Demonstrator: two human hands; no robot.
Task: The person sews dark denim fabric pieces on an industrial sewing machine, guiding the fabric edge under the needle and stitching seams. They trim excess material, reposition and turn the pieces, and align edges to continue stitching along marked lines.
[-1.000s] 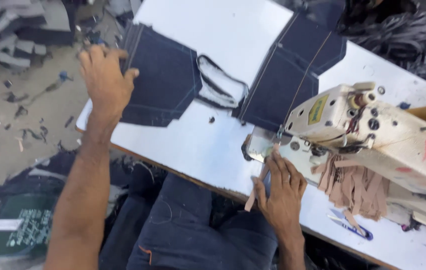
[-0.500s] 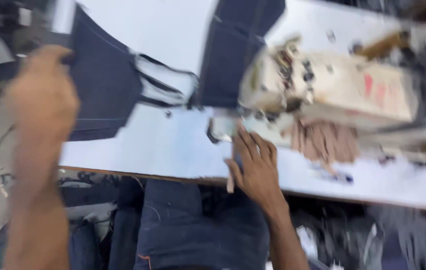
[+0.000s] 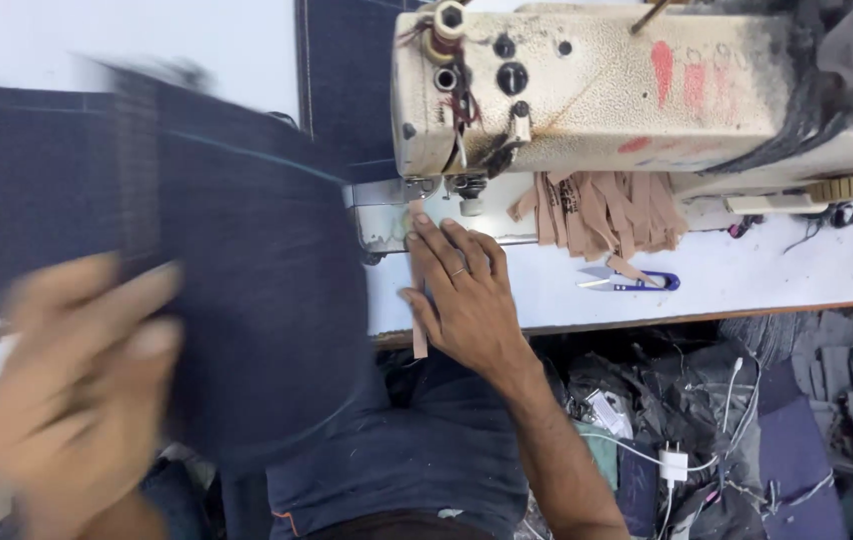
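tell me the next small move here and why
Probably slide the denim right, toward the needle. The left hand is blurred against the cloth, while the right hand lies flat on a tan strip just below the presser foot.

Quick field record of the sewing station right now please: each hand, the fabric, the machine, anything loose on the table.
left hand: blurred, on the dark denim piece
right hand: flat on the white table, fingers on a tan strip near the needle
sewing machine: cream, worn, red marks
loose items: thread snips with blue handles; bundle of tan strips under the machine arm
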